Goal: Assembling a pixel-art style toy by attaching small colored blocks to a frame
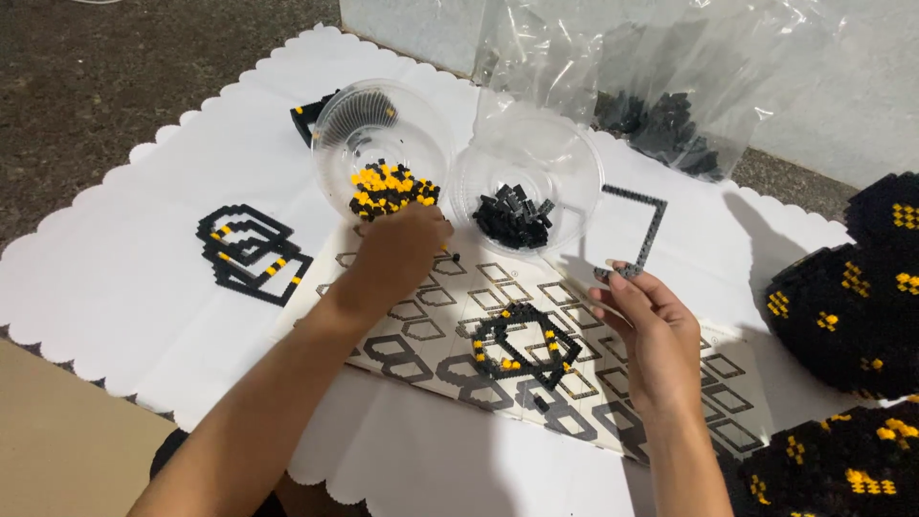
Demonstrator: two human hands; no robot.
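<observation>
Forearms frame the view: left hand [400, 251] dips its grip into the bowl of yellow-and-black bricks [388, 189] — whether it pinches one, I cannot tell; right hand [651, 325] pinches the thin black frame [643, 235] upright — best kept steady.

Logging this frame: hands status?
Left hand reaching into clear plastic bowl of yellow-black bricks. Right hand pinching thin black brick frame. Nothing in the way.

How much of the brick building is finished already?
Done: stacked black-and-yellow diamond frames and big black-and-yellow built pieces. In hand: right hand holds a thin black square frame; left hand reaches at the clear bowl of yellow and black bricks. Left: a half-built ring, and many loose bricks.
</observation>
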